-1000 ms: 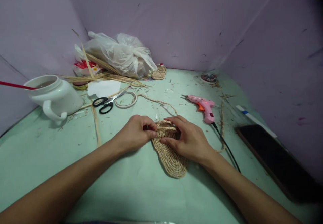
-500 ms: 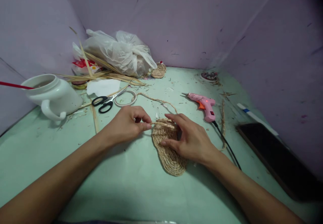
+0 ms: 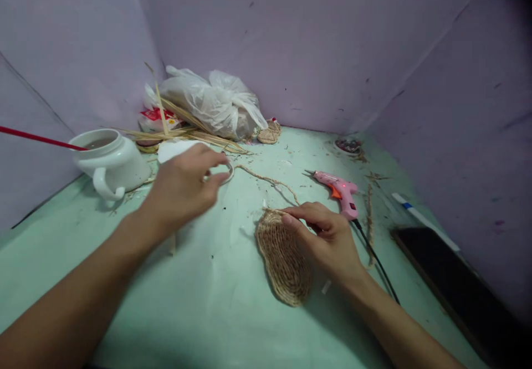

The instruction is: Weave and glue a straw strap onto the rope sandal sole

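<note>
A woven straw sole (image 3: 285, 258), coiled from braided cord, lies at the middle of the table. My right hand (image 3: 322, 233) pinches the cord at its upper edge between thumb and fingers. From there a braided straw cord (image 3: 266, 178) trails back across the table. Over to the left, my left hand (image 3: 187, 178) hovers slightly blurred, its thumb and forefinger apart. A white ring (image 3: 231, 175), like a tape roll, shows beside those fingertips; whether they touch it I cannot tell. The scissors are mostly hidden behind this hand.
A pink glue gun (image 3: 338, 189) with a black cable lies to the right, near a dark phone (image 3: 449, 291) and a white stick (image 3: 424, 222). A white mug (image 3: 112, 164) tilts at left. Behind are a plastic bag (image 3: 216, 103), straw strips (image 3: 191, 134) and a small dish (image 3: 348, 146).
My left hand has let go of the cord at the sole's edge and moved left and away, over the scissors. The right hand has shifted its hold to the upper edge. The view has tilted slightly.
</note>
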`<action>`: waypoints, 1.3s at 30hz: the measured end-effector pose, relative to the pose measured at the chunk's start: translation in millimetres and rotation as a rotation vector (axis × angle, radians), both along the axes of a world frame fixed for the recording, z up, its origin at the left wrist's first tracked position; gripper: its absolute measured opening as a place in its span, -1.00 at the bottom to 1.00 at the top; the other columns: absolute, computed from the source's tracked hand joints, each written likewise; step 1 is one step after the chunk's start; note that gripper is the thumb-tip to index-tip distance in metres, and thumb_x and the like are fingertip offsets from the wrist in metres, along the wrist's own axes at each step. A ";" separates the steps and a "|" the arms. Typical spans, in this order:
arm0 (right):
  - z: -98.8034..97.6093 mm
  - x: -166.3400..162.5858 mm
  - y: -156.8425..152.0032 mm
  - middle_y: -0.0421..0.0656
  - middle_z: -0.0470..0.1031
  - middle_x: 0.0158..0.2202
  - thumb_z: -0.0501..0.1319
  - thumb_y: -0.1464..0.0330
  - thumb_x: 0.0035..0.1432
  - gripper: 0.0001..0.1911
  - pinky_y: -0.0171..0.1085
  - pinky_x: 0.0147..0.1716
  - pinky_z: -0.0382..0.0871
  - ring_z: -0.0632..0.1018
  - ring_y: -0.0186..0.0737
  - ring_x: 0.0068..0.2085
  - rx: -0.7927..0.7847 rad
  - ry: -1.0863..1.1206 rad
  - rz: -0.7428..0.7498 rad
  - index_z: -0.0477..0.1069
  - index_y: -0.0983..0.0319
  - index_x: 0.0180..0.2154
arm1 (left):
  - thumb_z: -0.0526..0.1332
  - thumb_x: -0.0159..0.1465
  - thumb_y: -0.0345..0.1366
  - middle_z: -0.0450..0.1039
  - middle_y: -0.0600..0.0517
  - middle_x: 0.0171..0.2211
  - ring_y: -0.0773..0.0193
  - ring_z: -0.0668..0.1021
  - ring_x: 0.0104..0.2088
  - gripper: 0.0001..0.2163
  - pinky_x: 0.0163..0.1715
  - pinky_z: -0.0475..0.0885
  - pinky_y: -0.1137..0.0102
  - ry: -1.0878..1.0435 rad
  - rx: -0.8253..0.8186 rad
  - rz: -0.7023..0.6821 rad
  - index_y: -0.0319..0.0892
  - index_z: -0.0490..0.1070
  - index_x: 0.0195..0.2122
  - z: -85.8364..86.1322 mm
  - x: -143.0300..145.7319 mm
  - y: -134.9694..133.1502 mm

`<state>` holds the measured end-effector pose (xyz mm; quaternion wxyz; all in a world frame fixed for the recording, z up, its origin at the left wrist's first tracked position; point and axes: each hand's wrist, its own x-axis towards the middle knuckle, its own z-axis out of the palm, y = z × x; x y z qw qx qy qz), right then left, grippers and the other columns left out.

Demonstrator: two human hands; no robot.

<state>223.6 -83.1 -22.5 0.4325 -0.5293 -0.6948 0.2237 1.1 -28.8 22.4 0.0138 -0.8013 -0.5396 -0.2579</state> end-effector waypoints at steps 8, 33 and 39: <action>2.8 2.3 1.4 -0.09 0.58 -0.35 0.24 0.30 0.00 -0.84 -0.16 -0.35 0.35 0.51 -0.10 -0.30 -0.170 0.203 -0.044 0.57 0.16 -0.35 | 0.11 -0.06 -0.41 0.50 -0.25 -0.31 -0.06 0.51 -0.34 -0.77 -0.53 0.28 0.32 0.419 -0.518 0.442 -0.21 0.48 -0.37 -16.4 -46.7 35.0; -2.6 19.7 5.1 -0.14 0.55 -0.43 0.25 0.23 0.00 -0.85 -0.14 -0.32 0.37 0.51 -0.10 -0.37 -0.153 0.231 -0.050 0.55 0.12 -0.39 | 0.12 -0.09 -0.42 0.51 -0.27 -0.31 -0.07 0.52 -0.30 -0.72 -0.45 0.32 0.30 0.284 -0.370 0.425 -0.27 0.47 -0.32 -27.3 -48.8 43.7; -7.9 23.5 5.5 -0.22 0.47 -0.60 0.26 0.23 0.01 -0.77 -0.16 -0.21 0.30 0.48 -0.19 -0.41 -0.239 0.373 -0.039 0.55 0.13 -0.26 | 0.13 -0.11 -0.44 0.51 -0.21 -0.36 -0.09 0.52 -0.31 -0.69 -0.41 0.32 0.26 0.210 -0.352 0.442 -0.23 0.42 -0.29 -28.0 -51.0 50.1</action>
